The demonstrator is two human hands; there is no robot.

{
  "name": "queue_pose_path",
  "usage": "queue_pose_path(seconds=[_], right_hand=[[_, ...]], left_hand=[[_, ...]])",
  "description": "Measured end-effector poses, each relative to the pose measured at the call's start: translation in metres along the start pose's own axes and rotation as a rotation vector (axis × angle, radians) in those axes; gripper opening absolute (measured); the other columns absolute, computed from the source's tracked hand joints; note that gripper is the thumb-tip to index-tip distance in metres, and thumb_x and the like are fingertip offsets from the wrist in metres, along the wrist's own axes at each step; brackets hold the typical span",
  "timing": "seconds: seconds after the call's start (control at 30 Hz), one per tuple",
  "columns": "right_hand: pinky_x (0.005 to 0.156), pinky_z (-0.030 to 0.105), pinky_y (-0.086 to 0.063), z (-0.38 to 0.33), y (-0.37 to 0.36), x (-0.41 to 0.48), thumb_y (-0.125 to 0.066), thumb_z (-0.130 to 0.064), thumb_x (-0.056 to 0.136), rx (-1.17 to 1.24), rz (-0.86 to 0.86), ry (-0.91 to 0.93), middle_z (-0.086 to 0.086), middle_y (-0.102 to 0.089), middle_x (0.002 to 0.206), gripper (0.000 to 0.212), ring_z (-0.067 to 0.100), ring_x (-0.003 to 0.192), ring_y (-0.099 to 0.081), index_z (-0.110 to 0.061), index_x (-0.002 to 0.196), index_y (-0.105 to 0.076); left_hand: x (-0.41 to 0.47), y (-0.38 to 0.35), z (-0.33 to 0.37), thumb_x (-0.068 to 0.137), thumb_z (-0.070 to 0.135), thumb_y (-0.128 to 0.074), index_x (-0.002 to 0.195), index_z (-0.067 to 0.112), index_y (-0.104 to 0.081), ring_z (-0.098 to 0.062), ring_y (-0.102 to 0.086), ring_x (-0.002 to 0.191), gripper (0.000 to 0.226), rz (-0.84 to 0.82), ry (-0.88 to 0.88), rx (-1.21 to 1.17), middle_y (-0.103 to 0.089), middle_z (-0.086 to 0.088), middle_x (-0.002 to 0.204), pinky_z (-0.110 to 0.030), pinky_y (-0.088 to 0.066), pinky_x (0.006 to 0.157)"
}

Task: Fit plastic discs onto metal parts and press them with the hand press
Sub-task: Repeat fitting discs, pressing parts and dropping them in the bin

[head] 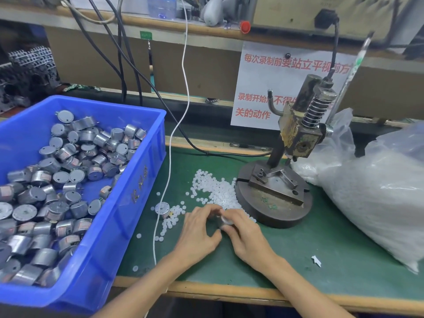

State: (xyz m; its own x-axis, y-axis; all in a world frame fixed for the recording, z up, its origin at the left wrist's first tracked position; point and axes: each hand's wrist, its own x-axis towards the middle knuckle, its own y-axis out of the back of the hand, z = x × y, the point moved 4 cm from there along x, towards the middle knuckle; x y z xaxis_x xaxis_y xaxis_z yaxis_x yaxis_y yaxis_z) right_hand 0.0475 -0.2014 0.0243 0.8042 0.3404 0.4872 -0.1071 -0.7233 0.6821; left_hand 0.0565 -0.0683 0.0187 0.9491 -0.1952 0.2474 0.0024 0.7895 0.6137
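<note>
My right hand [246,235] grips a small round metal part [226,220] between thumb and fingers, just in front of the hand press base. My left hand [198,232] meets it from the left, its fingertips pinched at the top of that part; any disc between them is hidden. A heap of small white plastic discs [215,191] lies on the green mat behind my hands. One more metal part [162,209] stands on the mat to the left. The hand press [296,134] stands at the right on its round base [275,212], its fixture bare.
A blue bin [142,180] holds several metal parts on the left. A large clear bag [378,191] of white discs fills the right side. A white cord [169,157] and black cables hang over the mat. A paper scrap [316,260] lies near the front edge.
</note>
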Motion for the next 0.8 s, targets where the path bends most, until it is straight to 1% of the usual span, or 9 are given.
queue_pose_path(seconds=[0.07, 0.17, 0.27, 0.37, 0.43, 0.5, 0.6, 0.7, 0.8], right_hand=[[0.068, 0.019, -0.050, 0.007, 0.009, -0.001, -0.056, -0.003, 0.092, 0.339, 0.148, -0.271, -0.008, -0.068, 0.097, 0.023, 0.008, 0.084, -0.064, -0.019, 0.108, -0.060], [0.048, 0.019, -0.044, 0.021, 0.023, -0.002, -0.051, -0.012, 0.096, 0.852, 0.415, -0.646, 0.000, -0.067, 0.072, 0.006, 0.009, 0.054, -0.056, -0.013, 0.100, -0.055], [0.043, 0.022, -0.044, 0.035, 0.045, 0.004, -0.043, -0.018, 0.100, 1.113, 0.555, -0.804, 0.007, -0.059, 0.068, 0.015, 0.012, 0.047, -0.052, -0.004, 0.103, -0.049], [0.043, 0.025, -0.047, 0.049, 0.069, 0.006, -0.040, -0.017, 0.102, 0.931, 0.475, -0.878, 0.012, -0.066, 0.075, 0.018, 0.018, 0.050, -0.061, -0.009, 0.117, -0.043], [0.043, 0.025, -0.047, 0.058, 0.081, 0.004, -0.039, -0.012, 0.101, 0.784, 0.446, -0.880, 0.010, -0.071, 0.070, 0.018, 0.020, 0.049, -0.062, -0.015, 0.119, -0.040], [0.042, 0.024, -0.046, 0.066, 0.095, 0.002, -0.039, -0.008, 0.099, 0.650, 0.444, -0.855, 0.009, -0.070, 0.067, 0.018, 0.018, 0.046, -0.059, -0.012, 0.116, -0.047], [0.047, 0.023, -0.043, 0.070, 0.127, 0.011, -0.044, -0.003, 0.093, 0.358, 0.459, -0.789, 0.000, -0.067, 0.062, 0.020, 0.010, 0.045, -0.055, -0.011, 0.097, -0.062], [0.057, 0.020, -0.046, 0.057, 0.179, 0.044, -0.049, -0.004, 0.092, 0.123, 0.573, -0.572, -0.006, -0.069, 0.076, 0.023, 0.001, 0.058, -0.057, -0.022, 0.087, -0.062], [0.067, 0.010, -0.043, 0.044, 0.243, 0.096, -0.049, -0.005, 0.091, 0.022, 0.822, -0.357, 0.000, -0.064, 0.105, 0.024, -0.009, 0.071, -0.054, -0.016, 0.109, -0.061]], left_hand=[[0.007, 0.000, 0.015, 0.074, 0.019, -0.070, 0.115, 0.031, -0.056, 0.003, -0.048, 0.099, 0.044, 0.015, -0.046, -0.050, -0.055, 0.027, 0.103, -0.013, -0.028, 0.092], [0.031, -0.007, 0.042, 0.072, 0.029, -0.076, 0.106, 0.031, -0.062, 0.006, -0.047, 0.096, 0.036, 0.040, -0.092, -0.119, -0.054, 0.031, 0.096, -0.010, -0.026, 0.090], [0.063, -0.024, 0.068, 0.074, 0.030, -0.075, 0.103, 0.025, -0.065, -0.003, -0.049, 0.095, 0.031, 0.017, -0.152, -0.107, -0.058, 0.024, 0.094, -0.022, -0.032, 0.091], [0.092, -0.048, 0.081, 0.083, 0.032, -0.065, 0.115, 0.023, -0.062, -0.010, -0.042, 0.104, 0.033, 0.017, -0.201, 0.082, -0.058, 0.011, 0.105, -0.022, -0.024, 0.085], [0.108, -0.059, 0.080, 0.087, 0.033, -0.061, 0.122, 0.023, -0.059, -0.013, -0.036, 0.110, 0.037, 0.023, -0.204, 0.165, -0.053, 0.006, 0.115, -0.019, -0.018, 0.082], [0.121, -0.066, 0.080, 0.088, 0.035, -0.059, 0.124, 0.025, -0.058, -0.015, -0.032, 0.112, 0.038, 0.020, -0.198, 0.206, -0.049, 0.004, 0.119, -0.021, -0.017, 0.083], [0.138, -0.074, 0.080, 0.088, 0.039, -0.059, 0.125, 0.026, -0.058, -0.015, -0.033, 0.114, 0.040, -0.024, -0.167, 0.242, -0.049, 0.005, 0.122, -0.025, -0.018, 0.085], [0.147, -0.076, 0.078, 0.083, 0.040, -0.065, 0.120, 0.025, -0.061, -0.014, -0.040, 0.112, 0.040, -0.046, -0.135, 0.184, -0.053, 0.007, 0.116, -0.023, -0.017, 0.082], [0.149, -0.073, 0.077, 0.077, 0.039, -0.072, 0.107, 0.027, -0.063, -0.012, -0.046, 0.104, 0.034, -0.016, -0.128, 0.122, -0.057, 0.010, 0.103, -0.025, -0.020, 0.080]])
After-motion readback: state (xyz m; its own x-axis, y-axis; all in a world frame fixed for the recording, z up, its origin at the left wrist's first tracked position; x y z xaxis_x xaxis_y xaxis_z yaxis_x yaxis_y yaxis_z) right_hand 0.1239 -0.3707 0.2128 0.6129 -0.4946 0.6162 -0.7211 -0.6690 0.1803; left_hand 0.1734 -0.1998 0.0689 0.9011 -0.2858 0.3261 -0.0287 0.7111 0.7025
